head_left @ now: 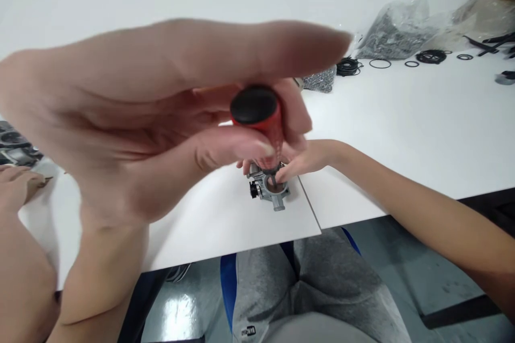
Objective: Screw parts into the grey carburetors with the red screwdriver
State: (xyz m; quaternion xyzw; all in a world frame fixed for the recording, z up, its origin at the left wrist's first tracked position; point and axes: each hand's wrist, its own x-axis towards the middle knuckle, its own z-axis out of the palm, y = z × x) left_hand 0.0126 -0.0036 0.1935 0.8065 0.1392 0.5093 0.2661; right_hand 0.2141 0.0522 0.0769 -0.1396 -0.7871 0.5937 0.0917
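My left hand [132, 118] is large and close to the camera, its thumb and curled fingers wrapped round the red handle of a screwdriver [271, 139]. The handle has a black end cap and stands nearly upright, its shaft pointing down. Below it on the white table lies a grey metal carburetor [277, 202] with a round bore and a small black part on its left side. My right hand [308, 158] grips the carburetor from its far side. The screwdriver and left hand hide part of these fingers. Whether the tip touches the carburetor is hard to tell.
Another person's hand [16, 185] is at the left edge near another metal part [16, 142]. At the back right are clear bags of small metal parts [398, 29], black rubber rings [431, 57] and black pieces [488, 45]. A seam [309, 203] crosses the white table [402, 123].
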